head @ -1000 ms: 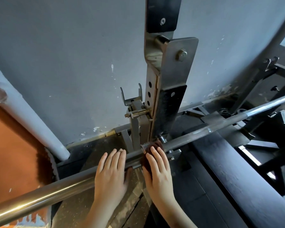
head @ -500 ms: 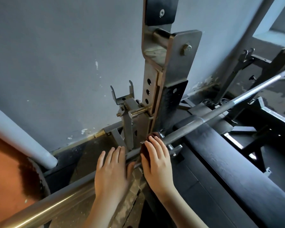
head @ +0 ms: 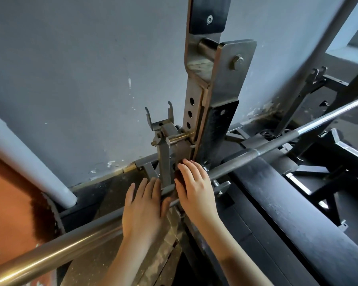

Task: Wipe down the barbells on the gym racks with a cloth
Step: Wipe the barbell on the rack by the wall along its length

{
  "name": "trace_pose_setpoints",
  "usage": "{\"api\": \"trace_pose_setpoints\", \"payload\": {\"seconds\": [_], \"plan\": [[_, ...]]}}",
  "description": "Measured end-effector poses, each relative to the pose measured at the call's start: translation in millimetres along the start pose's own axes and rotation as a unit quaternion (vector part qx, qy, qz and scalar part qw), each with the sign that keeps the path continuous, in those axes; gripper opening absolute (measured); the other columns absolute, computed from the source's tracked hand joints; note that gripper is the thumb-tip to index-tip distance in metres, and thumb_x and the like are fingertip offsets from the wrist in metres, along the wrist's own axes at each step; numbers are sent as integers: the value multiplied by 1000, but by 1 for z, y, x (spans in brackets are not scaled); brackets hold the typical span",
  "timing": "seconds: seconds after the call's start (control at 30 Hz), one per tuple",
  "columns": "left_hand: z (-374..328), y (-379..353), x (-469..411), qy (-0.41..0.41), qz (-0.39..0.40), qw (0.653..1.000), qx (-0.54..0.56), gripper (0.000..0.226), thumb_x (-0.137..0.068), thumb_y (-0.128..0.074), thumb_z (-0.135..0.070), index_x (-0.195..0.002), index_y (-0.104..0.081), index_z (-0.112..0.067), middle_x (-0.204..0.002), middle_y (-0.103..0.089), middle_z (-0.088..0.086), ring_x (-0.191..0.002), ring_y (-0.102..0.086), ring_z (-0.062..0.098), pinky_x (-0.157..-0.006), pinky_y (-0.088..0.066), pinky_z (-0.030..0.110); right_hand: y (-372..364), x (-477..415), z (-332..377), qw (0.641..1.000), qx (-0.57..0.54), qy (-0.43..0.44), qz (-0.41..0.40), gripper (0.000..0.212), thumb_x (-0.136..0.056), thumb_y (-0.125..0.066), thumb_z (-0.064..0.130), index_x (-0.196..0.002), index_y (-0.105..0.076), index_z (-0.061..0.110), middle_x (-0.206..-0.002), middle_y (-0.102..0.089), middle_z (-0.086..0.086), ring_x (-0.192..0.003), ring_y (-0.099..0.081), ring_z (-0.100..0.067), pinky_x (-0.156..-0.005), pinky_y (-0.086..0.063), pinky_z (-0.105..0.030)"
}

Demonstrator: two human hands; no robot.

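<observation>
Left hand (head: 143, 209) and right hand (head: 196, 190), both bare, are lying side by side on the barbell (head: 70, 246) at the middle of the view.

Items, left to right:
- Orange panel (head: 6, 203): filling the lower left corner, with a dark stain spreading along its right edge.
- White pipe (head: 29, 159): slanting down along the grey wall (head: 70, 58) and ending just above the floor.
- Barbell: running from the lower left corner up to the right edge. Its thick polished end is lying nearest the camera, and its thinner dark shaft is passing under both hands.
- Left hand: lying flat across the shaft, fingers straight and close together, gripping nothing.
- U-shaped bracket (head: 159, 120): standing on a grey post just behind the left fingertips.
- Cloth (head: 177, 178): dark reddish-brown, sitting on the shaft and showing only at the left edge of the right hand.
- Right hand: pressing the cloth onto the shaft with fingers extended, right where the bar is meeting the rack.
- Rack upright (head: 196, 89): rising just behind the right hand, with a bolted steel plate showing on its side.
- Black bench pad (head: 287, 213): lying below the far stretch of the shaft.
- Second rack frame (head: 298, 96): standing at the far right.
</observation>
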State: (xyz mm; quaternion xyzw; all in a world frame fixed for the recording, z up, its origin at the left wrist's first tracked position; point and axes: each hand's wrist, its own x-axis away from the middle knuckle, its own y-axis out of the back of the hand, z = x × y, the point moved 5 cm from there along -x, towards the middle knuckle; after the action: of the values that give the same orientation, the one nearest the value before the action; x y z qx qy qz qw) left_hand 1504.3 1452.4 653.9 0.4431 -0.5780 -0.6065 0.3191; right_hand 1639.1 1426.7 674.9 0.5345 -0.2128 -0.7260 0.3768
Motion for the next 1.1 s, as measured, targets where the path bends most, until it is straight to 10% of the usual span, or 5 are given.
{"api": "trace_pose_setpoints", "payload": {"seconds": [0.6,0.77,0.93,1.1], "plan": [[-7,10,5,35,-2,999,16,79,-100,-5,-54,-118,-68,-10,-118,-69,6,-113,-63,25,-101,-45,50,10,45,-16,997,4,65,49,35,-93,-48,29,-120,-64,13,-128,-62,-5,-126,-53,-24,-108,-40,-39],[-9,9,8,46,4,999,25,84,-99,0,-56,-117,-68,-9,-117,-69,8,-114,-62,27,-102,-43,53,16,18,-16,998,-40,-53,13,36,-93,-43,32,-114,-65,12,-117,-67,-3,-116,-58,-22,-98,-51,-40],[-12,9,5,34,-10,999,16,69,-98,-16,-53,-117,-68,-11,-119,-68,5,-115,-62,25,-101,-43,55,22,14,-25,997,-44,18,66,31,-91,-50,28,-113,-64,12,-114,-67,-3,-112,-60,-23,-95,-53,-41],[-46,5,-7,-32,19,999,20,73,-101,-5,-52,-127,-61,-13,-130,-62,2,-122,-57,20,-110,-32,49,48,6,-83,989,-43,-137,-43,31,-85,-70,7,-115,-63,2,-109,-67,-10,-107,-57,-23,-93,-50,-34]]}}
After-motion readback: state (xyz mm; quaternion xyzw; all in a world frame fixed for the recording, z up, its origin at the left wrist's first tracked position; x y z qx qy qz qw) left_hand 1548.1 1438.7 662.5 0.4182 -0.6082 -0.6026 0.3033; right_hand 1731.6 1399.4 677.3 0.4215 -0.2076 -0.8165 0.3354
